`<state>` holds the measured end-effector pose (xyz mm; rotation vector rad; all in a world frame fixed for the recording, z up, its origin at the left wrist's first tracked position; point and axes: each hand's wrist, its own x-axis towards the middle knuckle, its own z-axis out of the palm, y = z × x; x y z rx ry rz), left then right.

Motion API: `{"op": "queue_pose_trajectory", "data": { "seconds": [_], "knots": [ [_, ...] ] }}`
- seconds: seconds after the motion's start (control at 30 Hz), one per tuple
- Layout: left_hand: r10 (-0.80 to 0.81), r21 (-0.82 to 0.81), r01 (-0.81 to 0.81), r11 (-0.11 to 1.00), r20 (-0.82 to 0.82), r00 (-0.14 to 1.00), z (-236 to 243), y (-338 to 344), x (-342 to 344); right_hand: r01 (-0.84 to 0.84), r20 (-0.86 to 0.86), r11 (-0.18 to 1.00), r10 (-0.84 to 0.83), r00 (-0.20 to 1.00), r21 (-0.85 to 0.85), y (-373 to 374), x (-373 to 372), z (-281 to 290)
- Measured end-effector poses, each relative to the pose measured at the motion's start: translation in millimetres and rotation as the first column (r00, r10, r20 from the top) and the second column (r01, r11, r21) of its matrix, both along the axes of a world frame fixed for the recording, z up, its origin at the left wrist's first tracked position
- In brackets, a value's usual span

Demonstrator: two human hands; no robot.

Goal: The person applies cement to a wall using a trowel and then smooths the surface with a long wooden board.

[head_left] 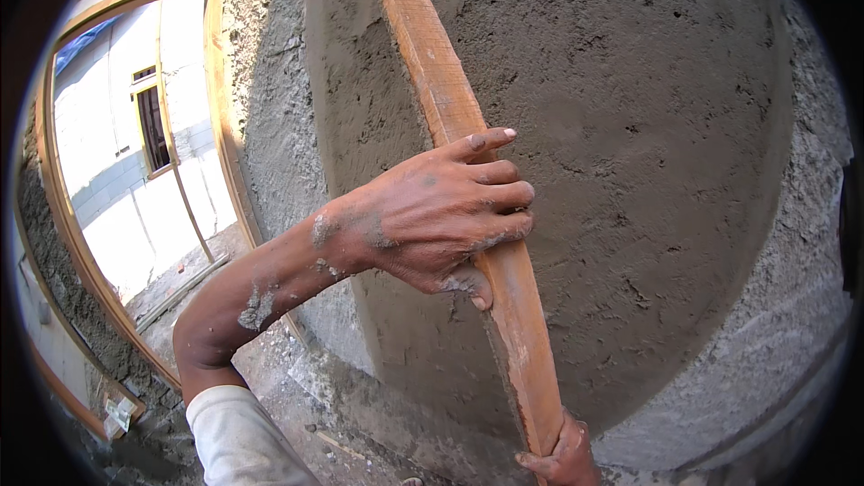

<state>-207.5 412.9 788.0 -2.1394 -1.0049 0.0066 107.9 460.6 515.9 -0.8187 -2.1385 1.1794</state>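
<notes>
A long reddish wooden board [441,72] runs at a steep slant across wet grey plaster [621,171] on the wall, from the top middle down to the lower edge. My left hand [450,216], streaked with cement, is closed round the board at mid-length, fingers over its far side and thumb beside the near edge. My right hand [562,454] grips the board low down at the bottom of the view, partly cut off by the picture's edge. Grey smears stick to my left forearm.
A timber door frame [229,153] on the left opens onto a sunlit pale block wall [99,207] with a narrow window [153,117]. Rough unplastered wall [765,324] borders the wet patch. The floor [333,441] below is dusty with rubble.
</notes>
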Motion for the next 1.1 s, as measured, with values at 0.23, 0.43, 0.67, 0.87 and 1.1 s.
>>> {"op": "queue_pose_trajectory", "data": {
  "seconds": [0.23, 0.43, 0.67, 0.87, 1.1],
  "knots": [
    [-0.002, 0.194, -0.015, 0.981, 0.088, 0.996, -6, -19, -47, 0.277, -0.184, 0.905, -0.227, 0.956, 0.323, -15, 2, 15],
    [0.043, 0.281, -0.106, 0.954, 0.221, 0.974, -74, 9, -66, 0.293, -0.206, 0.659, -0.209, 0.956, 0.693, 67, 46, -51],
    [-0.127, 0.517, -0.117, 0.848, 0.412, 0.902, -107, 92, -65, 0.294, -0.213, 0.319, -0.267, 0.94, 0.901, 158, 58, 5],
    [-0.059, 0.569, -0.38, 0.729, 0.605, 0.794, -143, 149, -47, 0.238, -0.2, 0.066, -0.359, 0.912, 0.969, 224, 73, 39],
    [-0.134, 0.562, -0.417, 0.714, 0.695, 0.706, -202, 198, -17, 0.223, -0.198, 0.005, -0.446, 0.873, 0.975, 278, 118, 3]
  ]
}}
